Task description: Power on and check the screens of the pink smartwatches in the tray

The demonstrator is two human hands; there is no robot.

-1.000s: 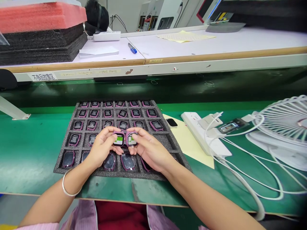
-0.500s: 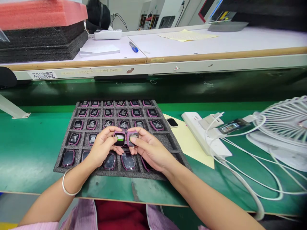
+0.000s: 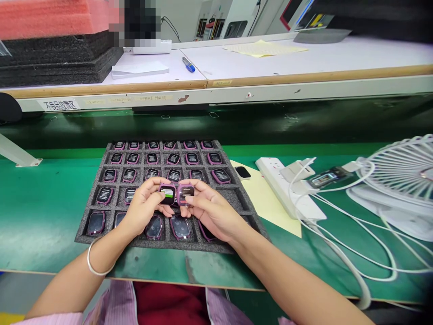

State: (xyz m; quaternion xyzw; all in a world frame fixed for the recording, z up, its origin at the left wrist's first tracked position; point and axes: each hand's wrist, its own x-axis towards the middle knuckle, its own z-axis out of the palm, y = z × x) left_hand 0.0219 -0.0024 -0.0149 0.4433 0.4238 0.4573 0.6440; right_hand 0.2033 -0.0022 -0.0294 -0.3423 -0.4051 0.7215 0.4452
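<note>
A dark foam tray (image 3: 241,204) with a grid of pockets lies on the green bench, and most pockets hold purple smartwatch bodies (image 3: 191,158). My left hand (image 3: 144,207) is closed on one purple watch body (image 3: 167,194) whose screen shows a green and white display. My right hand (image 3: 211,210) is closed on a second purple watch body (image 3: 186,193) with a dimmer screen. Both watches are held side by side just above the tray's middle rows. A bracelet (image 3: 93,266) sits on my left wrist.
Right of the tray lie a yellow sheet (image 3: 267,203), a small dark watch part (image 3: 242,172), a white power strip (image 3: 287,189) with plugs and white cables (image 3: 355,243), and a white fan (image 3: 402,176). A raised white shelf (image 3: 270,67) behind holds foam stacks (image 3: 57,49), paper and a blue pen (image 3: 187,65).
The right-hand watch's bright green screen has gone dim, and my right thumb has shifted over its face. Both hands stay in the same place above the tray.
</note>
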